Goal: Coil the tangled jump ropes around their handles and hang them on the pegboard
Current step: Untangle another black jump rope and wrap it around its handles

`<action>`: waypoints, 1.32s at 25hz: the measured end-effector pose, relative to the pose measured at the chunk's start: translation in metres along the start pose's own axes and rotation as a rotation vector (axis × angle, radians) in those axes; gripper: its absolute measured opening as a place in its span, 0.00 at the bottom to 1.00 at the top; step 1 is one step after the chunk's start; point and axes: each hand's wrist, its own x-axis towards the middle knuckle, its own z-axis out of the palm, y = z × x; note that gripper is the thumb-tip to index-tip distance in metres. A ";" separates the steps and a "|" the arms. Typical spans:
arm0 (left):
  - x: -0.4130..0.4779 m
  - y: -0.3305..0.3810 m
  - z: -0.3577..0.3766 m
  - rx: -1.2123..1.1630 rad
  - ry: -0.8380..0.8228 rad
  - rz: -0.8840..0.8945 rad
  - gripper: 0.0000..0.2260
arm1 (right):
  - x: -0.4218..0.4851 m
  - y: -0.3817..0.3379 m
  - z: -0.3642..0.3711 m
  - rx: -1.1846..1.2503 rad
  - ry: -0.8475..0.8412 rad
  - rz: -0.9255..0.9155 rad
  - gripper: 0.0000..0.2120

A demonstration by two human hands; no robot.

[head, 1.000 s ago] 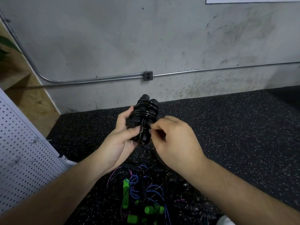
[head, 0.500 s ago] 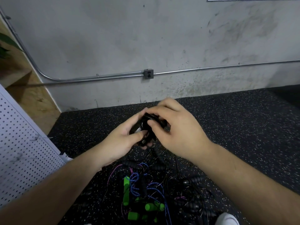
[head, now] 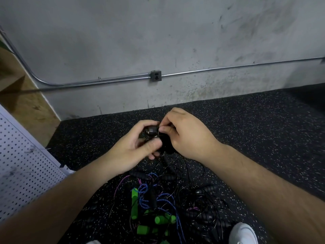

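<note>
Black jump rope (head: 153,131): we see a small dark bundle held in the air between both hands, above the floor and just beyond the loose pile. The end facing us is a rounded, glossy cap with thin cord crossing it. The rest is black and mostly hidden by fingers.
Left hand (head: 135,147): it is curled round the bundle from the left and from underneath, with the thumb laid across the front.
Right hand (head: 190,136): thumb and forefinger pinch the bundle's upper right edge, and the other fingers are folded in behind. We cannot tell whether it pinches cord or handle.
Tangled pile (head: 175,196): it lies on the floor below the hands, between our forearms, with thin black cords looping over ribbed black handles (head: 140,174).
Green handles (head: 134,203): several bright foam grips lie in the near part of the pile, one lying lengthwise and the others at angles.
Blue cord (head: 146,199): it is braided and knotted around the green grips, and a thin pink cord (head: 121,184) trails off to the left.
Pegboard (head: 22,164): a white board with regular rows of holes and a few dark scuffs, at the left edge and well apart from the hands.
Floor (head: 246,138): black rubber flecked with white.
Wall (head: 158,32): stained grey concrete, with a metal conduit (head: 228,67) running along it through a small outlet box (head: 156,76).
Shoe (head: 243,234): a white toe, at the bottom right beside the pile.
</note>
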 end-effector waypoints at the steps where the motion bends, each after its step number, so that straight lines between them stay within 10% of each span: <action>1: -0.001 -0.001 -0.001 0.044 -0.024 0.023 0.28 | -0.001 0.000 0.000 -0.014 -0.002 0.020 0.04; 10: 0.004 0.001 -0.001 0.406 0.002 0.133 0.20 | -0.004 -0.003 0.004 0.084 0.006 0.103 0.04; 23: 0.012 -0.010 0.007 -0.009 0.133 0.047 0.23 | -0.003 -0.003 -0.009 0.096 0.327 0.089 0.03; 33: 0.006 -0.015 -0.003 0.134 -0.010 -0.069 0.18 | -0.001 0.008 0.017 -0.016 -0.033 0.064 0.04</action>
